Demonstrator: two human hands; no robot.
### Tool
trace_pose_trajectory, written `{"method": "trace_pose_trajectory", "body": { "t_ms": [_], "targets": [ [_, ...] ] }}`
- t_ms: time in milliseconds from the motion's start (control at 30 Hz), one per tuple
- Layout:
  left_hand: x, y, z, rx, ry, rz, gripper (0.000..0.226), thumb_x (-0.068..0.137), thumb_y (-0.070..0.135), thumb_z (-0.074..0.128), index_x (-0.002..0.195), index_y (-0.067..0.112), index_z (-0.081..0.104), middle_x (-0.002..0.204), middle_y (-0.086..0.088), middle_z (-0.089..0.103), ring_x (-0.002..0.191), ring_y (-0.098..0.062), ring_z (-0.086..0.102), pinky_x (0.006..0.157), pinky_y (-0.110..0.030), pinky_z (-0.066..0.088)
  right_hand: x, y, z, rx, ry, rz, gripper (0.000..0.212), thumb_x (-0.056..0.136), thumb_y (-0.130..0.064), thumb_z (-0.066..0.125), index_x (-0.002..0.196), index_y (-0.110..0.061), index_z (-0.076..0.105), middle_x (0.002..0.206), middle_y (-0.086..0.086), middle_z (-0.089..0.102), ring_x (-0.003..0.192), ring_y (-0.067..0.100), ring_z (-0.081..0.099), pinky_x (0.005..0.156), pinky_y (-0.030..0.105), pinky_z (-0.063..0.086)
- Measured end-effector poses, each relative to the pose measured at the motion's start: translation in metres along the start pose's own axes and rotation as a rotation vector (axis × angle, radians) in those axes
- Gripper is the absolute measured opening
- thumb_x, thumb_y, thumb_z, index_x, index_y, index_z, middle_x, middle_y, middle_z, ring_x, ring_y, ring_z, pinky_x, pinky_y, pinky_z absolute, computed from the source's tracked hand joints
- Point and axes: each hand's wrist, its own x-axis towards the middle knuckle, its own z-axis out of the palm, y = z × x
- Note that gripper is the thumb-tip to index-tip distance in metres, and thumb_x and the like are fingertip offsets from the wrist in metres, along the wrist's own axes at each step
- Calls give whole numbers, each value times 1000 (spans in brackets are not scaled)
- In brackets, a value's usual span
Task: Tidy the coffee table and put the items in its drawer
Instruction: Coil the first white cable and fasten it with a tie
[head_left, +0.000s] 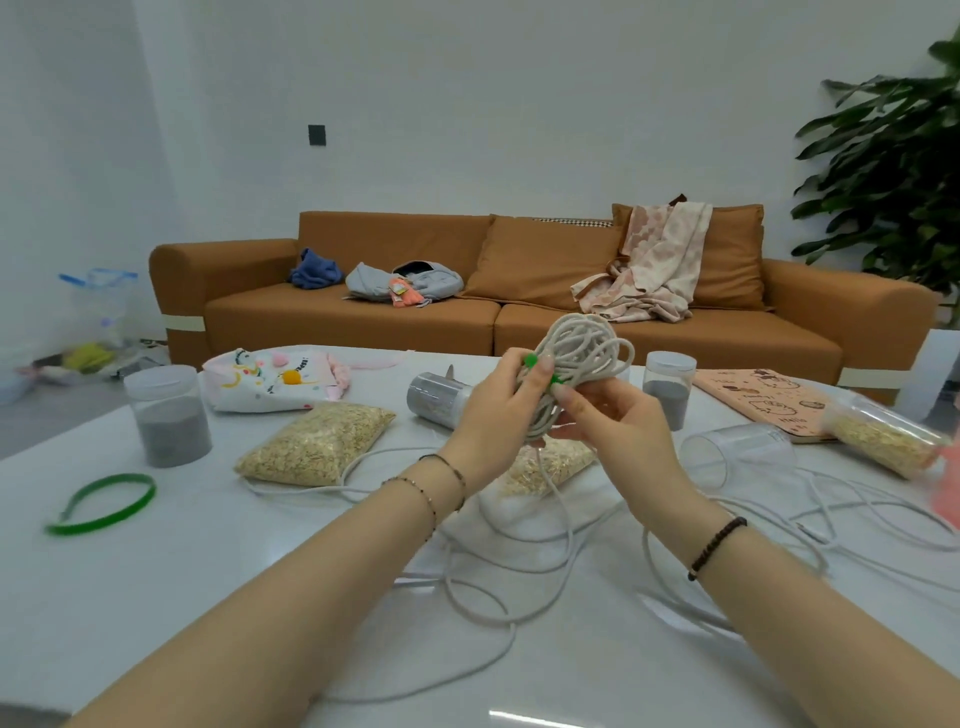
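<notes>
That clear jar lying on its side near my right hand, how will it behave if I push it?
The clear jar lies on its side on the glossy table, so it will probably roll. It looks empty, so it is likely light and easily knocked away. The rope trailing across the table might catch it.

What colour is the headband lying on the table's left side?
Green, a thin open hoop; the headband shows best in the head view.

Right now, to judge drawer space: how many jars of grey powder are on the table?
3: the left jar, upright, far left; the lying jar, beyond the left hand; the right jar, upright, beyond the right hand. More could hide behind the hands.
</notes>
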Motion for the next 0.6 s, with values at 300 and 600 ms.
{"method": "trace_pose_trajectory", "body": {
  "t_ms": [300, 600],
  "targets": [
    [-62, 35, -83, 166, 21, -49, 37, 100, 31, 57, 131, 17, 43, 116, 1, 61, 104, -13, 63, 78, -29, 58, -21, -31, 74, 53, -174, 144, 19, 98, -18, 61, 106, -4, 72, 94, 13, 77, 84, 25, 75, 69, 29, 60],
    [-131, 25, -208, 449, 144, -117, 70, 74, 48, 69, 140, 33, 50, 128, 3, 58, 115, -17, 59, 100, -44, 51, -53, -33, 202, 137, -324, 377, 15, 100, -14, 60, 96, -4, 69, 89, 14, 75, 73, 24, 73, 72, 36, 63]
  ]
}}
